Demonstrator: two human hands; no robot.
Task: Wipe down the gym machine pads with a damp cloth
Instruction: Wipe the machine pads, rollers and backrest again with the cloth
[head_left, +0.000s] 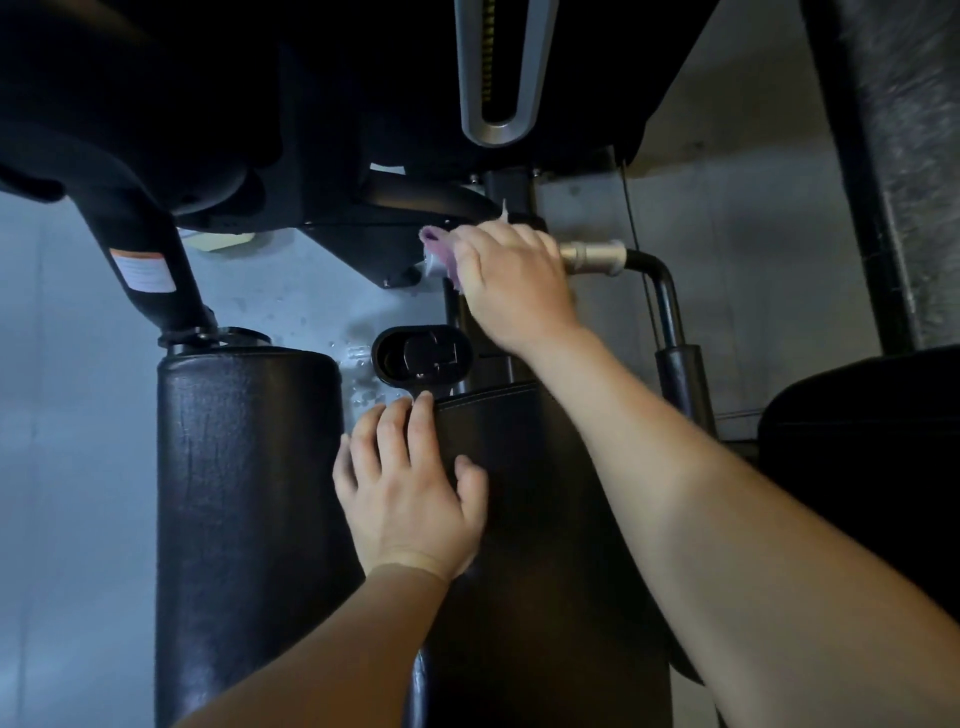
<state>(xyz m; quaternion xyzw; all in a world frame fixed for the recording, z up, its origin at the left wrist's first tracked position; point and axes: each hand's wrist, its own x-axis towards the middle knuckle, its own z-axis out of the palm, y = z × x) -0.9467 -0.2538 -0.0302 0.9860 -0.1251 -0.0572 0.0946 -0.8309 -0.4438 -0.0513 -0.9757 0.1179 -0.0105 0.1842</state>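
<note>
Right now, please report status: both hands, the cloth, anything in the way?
Left hand flat on centre pad, fingers straight. Right hand grips pink cloth up at the machine frame, off the pads. Silver handle close beside it.

A pale grey floor (78, 415) speckled with water drops (358, 358). A white and orange label (143, 270) sits on a black frame tube (156, 249). Above, a silver slotted cover (498, 67). A black oval socket (422, 354) lies centre, and a metal collar (592, 257) on a bent bar (660, 280) to the right.
</note>
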